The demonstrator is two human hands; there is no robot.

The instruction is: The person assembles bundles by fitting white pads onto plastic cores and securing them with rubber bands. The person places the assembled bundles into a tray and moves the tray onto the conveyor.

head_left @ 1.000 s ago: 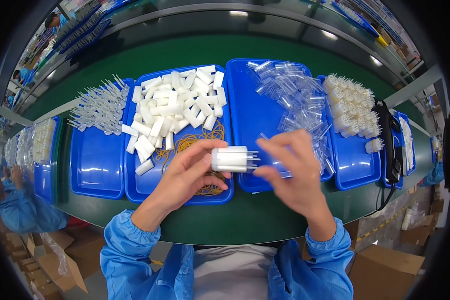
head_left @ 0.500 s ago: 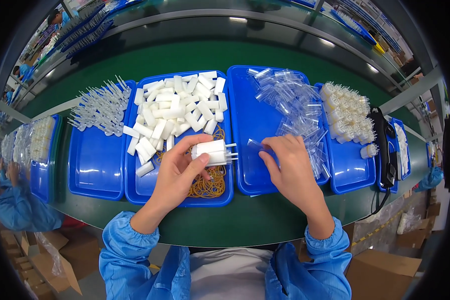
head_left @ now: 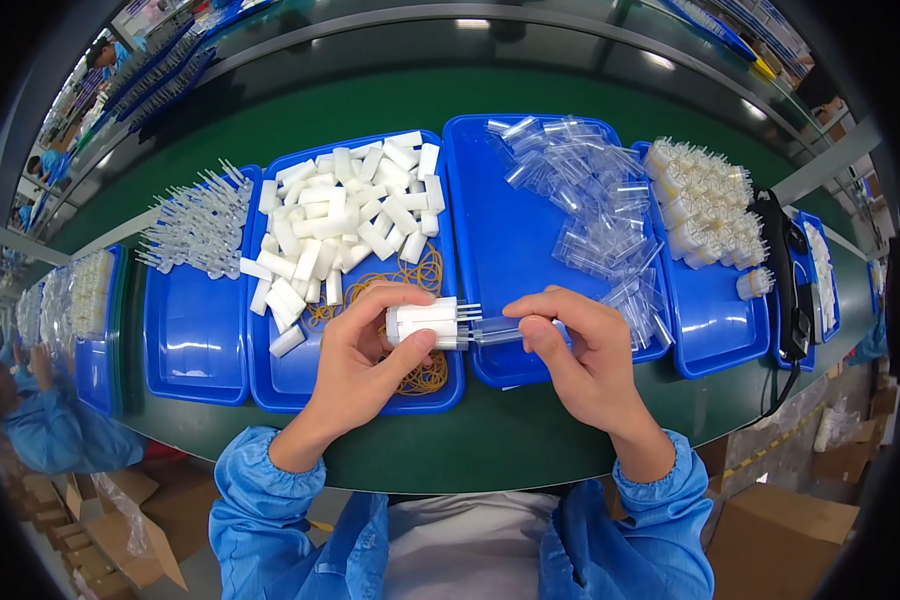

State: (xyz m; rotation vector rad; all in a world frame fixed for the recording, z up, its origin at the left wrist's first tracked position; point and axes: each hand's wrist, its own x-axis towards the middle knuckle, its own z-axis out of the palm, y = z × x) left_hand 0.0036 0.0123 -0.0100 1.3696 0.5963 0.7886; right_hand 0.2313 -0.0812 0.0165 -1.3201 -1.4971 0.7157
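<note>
- Left hand (head_left: 360, 345) wraps a white bundle (head_left: 422, 322), left of the tube tray (head_left: 510, 235).
- Right hand (head_left: 582, 355) pinches a clear tube (head_left: 497, 331) above that tray's left edge, now brought up against the bundle's prongs, seemingly lined up.

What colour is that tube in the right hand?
The tube is clear and see-through; the head view shows it.
</note>
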